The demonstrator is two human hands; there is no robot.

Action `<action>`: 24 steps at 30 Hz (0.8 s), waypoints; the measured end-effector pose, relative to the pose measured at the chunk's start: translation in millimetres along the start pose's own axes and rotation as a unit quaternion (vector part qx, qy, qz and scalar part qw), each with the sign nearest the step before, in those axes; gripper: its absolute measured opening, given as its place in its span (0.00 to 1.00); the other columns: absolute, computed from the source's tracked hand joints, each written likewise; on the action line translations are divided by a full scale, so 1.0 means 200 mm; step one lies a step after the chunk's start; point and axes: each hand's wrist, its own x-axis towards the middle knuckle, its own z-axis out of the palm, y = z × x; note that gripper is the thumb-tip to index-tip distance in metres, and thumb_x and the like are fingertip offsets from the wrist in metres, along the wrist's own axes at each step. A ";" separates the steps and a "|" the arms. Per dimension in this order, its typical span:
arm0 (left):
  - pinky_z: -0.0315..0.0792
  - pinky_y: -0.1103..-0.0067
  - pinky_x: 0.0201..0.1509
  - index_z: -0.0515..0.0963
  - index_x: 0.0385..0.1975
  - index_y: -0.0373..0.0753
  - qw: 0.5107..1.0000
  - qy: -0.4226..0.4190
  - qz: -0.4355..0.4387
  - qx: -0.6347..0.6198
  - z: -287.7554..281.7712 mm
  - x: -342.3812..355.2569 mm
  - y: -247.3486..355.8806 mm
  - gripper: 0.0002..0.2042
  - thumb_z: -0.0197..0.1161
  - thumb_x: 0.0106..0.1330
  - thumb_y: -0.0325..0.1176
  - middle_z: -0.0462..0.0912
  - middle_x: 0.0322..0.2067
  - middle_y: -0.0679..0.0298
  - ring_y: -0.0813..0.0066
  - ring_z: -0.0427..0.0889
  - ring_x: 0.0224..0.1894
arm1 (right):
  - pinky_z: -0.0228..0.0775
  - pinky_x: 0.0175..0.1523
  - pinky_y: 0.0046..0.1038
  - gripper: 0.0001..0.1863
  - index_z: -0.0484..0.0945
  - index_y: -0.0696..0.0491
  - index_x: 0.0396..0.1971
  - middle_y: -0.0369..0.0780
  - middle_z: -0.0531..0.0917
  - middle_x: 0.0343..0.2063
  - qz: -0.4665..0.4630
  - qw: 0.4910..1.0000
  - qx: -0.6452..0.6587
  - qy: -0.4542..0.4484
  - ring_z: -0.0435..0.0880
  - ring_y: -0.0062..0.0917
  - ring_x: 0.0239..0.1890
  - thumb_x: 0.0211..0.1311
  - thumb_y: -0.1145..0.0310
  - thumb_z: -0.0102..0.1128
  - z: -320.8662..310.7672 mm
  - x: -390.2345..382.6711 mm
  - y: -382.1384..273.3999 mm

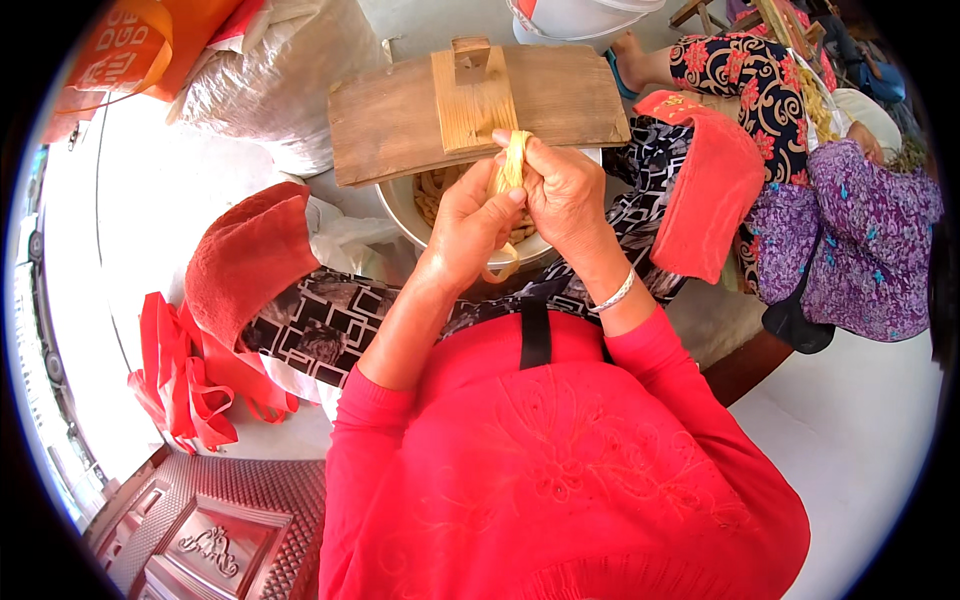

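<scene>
Both of my hands meet over the near edge of a wooden board, closed on a folded bundle of pale yellow strip (512, 165). My left hand (465, 215) pinches it from the left, thumb near the bundle's lower end. From the right, my right hand (567, 195) grips the same bundle, its fingers wrapped round the upper part. A loose loop of strip hangs below my left hand. Under the hands sits a pale metal basin (392, 208) holding several tan, coiled pieces; the board and my hands hide much of it.
The wooden board (385, 115), with a smaller upright block (472, 95), spans the basin. Red cloths (250, 255) cover my knees. A full plastic sack (290, 85) and red bags (185, 370) lie left. A white bucket (580, 22) stands beyond; another person (860, 235) sits right.
</scene>
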 end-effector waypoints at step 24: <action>0.73 0.64 0.36 0.77 0.38 0.36 0.881 0.128 0.054 0.452 -0.01 0.01 -0.02 0.09 0.56 0.65 0.34 0.81 0.31 0.49 0.46 0.80 0.34 | 0.71 0.43 0.22 0.04 0.79 0.65 0.31 0.43 0.77 0.44 0.100 0.973 0.208 -0.027 0.77 0.22 0.43 0.56 0.82 0.58 0.08 -0.19 0.09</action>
